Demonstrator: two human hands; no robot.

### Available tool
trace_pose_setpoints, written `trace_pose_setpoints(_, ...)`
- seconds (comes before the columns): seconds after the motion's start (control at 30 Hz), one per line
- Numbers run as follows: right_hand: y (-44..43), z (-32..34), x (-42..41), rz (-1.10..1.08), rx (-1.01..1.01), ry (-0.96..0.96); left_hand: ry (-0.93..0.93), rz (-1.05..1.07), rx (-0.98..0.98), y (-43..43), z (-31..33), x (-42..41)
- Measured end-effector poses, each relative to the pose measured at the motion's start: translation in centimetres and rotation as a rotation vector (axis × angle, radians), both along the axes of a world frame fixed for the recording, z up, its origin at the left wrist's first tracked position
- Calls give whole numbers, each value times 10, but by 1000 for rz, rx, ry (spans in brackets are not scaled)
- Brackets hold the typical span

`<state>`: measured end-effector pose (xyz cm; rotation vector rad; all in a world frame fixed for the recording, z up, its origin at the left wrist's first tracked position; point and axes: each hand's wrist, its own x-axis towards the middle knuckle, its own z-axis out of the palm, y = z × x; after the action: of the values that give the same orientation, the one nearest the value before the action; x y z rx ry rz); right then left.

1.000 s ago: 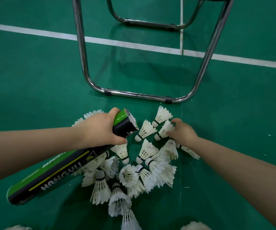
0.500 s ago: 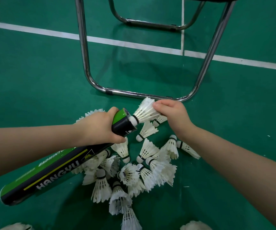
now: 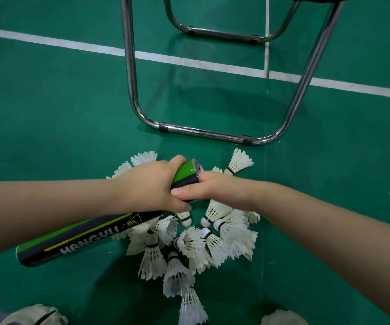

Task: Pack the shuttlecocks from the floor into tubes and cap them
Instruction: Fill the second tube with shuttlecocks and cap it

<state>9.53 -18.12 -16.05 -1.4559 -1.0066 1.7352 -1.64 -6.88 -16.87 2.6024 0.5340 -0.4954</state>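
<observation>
Left grip (image 3: 151,186): wrapped round tube (image 3: 90,235).
Right grip (image 3: 215,188): at tube mouth; fingers hidden, cannot tell.
Remaining: shuttlecocks (image 3: 196,245) heaped beneath grips; tube uncapped.

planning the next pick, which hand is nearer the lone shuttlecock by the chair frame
Right. The right hand is just beside the shuttlecock; the left hand grips the tube farther left.
</observation>
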Motion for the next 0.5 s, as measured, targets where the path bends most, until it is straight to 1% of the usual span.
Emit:
trace_pose_setpoints(0.07, -1, -4, -2, -184, 39, -53, -18, 13, -2, 3, 1, 1)
trace_pose_setpoints(0.17, -5, -21, 16, -588, 146, -241, -35, 70, -29, 12, 5, 4)
trace_pose_setpoints(0.2, -9, -28, 24, -651, 143, -340, -27, 83, -34, 14, 5, 3)
trace_pose_setpoints(0.23, -13, -37, 32, -649, 102, -467, -14, 91, -36, 16, 5, 1)
trace_pose_setpoints(0.27, -19, -47, 37, -582, 25, -604, 1, 95, -34, 17, 4, -2)
trace_pose_setpoints(0.3, -25, -59, 41, -470, -80, -722, 18, 96, -28, 17, 2, -5)
trace_pose_setpoints(0.37, -38, -83, 41, -219, -281, -867, 41, 94, -14, 18, -1, -9)
trace_pose_setpoints(0.43, -47, -102, 35, -26, -362, -974, 43, 93, -15, 18, -4, -10)
trace_pose_setpoints(0.5, -50, -113, 31, 55, -360, -1062, 41, 97, -18, 18, -6, -9)
